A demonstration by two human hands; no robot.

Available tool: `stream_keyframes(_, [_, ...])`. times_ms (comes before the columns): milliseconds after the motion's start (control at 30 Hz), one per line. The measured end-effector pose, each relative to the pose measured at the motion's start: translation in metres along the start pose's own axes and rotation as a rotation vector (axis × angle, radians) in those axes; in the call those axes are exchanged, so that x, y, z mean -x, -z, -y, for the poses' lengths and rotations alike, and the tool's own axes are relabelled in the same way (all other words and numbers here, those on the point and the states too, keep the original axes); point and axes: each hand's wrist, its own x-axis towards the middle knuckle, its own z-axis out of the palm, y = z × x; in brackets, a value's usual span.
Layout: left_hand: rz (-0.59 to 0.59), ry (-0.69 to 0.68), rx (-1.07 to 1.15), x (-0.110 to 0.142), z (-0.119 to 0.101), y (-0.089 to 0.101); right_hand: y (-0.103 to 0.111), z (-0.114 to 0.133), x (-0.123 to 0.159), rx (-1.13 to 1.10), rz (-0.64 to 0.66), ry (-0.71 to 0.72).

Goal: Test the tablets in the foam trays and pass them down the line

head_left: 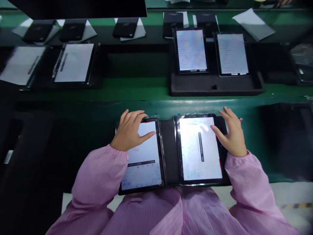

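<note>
Two lit tablets lie side by side on a black base at the front edge of the green bench. My left hand [130, 130] is spread over the upper left part of the left tablet [146, 150], thumb pointing right across its screen. That screen shows a keyboard and a dark bar. Over the upper right edge of the right tablet [198, 147] is my right hand [231, 132], fingers apart and thumb above the screen. The right tablet's dark bar runs upright. Whether either hand touches the glass I cannot tell. Neither hand grips anything.
Behind, a black foam tray [217, 86] bears two lit tablets [192, 50]. More lit tablets [74, 62] lie at the back left. Several black devices on white papers line the shelf, under a dark monitor [78, 8]. A dark block [288, 140] stands at the right.
</note>
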Motion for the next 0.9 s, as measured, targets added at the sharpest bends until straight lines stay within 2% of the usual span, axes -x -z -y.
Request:
stream_keyframes(100, [-0.151, 0.003, -0.11, 0.022, -0.007, 0.007, -0.001, 0.014, 0.024, 0.196, -0.069, 0.063])
stream_keyframes(200, [-0.244, 0.059, -0.197, 0.048, -0.017, 0.011, -0.01, 0.038, 0.043, 0.166, -0.038, 0.187])
stream_keyframes(267, [-0.241, 0.068, -0.224, 0.061, -0.027, 0.008, -0.012, 0.054, 0.049, 0.038, 0.054, 0.314])
stream_keyframes(333, [-0.18, 0.027, -0.224, 0.068, -0.04, 0.002, -0.01, 0.063, 0.051, -0.056, 0.106, 0.396])
stream_keyframes(433, [-0.072, -0.091, -0.21, 0.072, -0.054, -0.008, -0.001, 0.061, 0.049, -0.095, 0.032, 0.351])
stream_keyframes(500, [-0.055, -0.141, -0.215, 0.08, -0.054, -0.01, 0.005, 0.052, 0.049, -0.091, -0.023, 0.283])
stream_keyframes(600, [-0.139, -0.128, -0.246, 0.106, -0.038, 0.0, 0.01, 0.037, 0.049, -0.053, -0.099, 0.223])
stream_keyframes(667, [-0.262, -0.097, -0.268, 0.12, -0.021, 0.01, 0.01, 0.03, 0.047, -0.043, -0.182, 0.209])
stream_keyframes(733, [-0.378, -0.062, -0.29, 0.119, -0.007, 0.017, 0.009, 0.028, 0.04, -0.047, -0.232, 0.193])
stream_keyframes(767, [-0.4, -0.042, -0.298, 0.112, -0.002, 0.017, 0.008, 0.029, 0.035, -0.046, -0.237, 0.184])
stream_keyframes(833, [-0.35, 0.002, -0.288, 0.087, 0.004, 0.013, 0.008, 0.034, 0.024, -0.036, -0.22, 0.174])
stream_keyframes(900, [-0.213, 0.041, -0.247, 0.062, 0.005, 0.006, 0.007, 0.04, 0.016, -0.017, -0.21, 0.185])
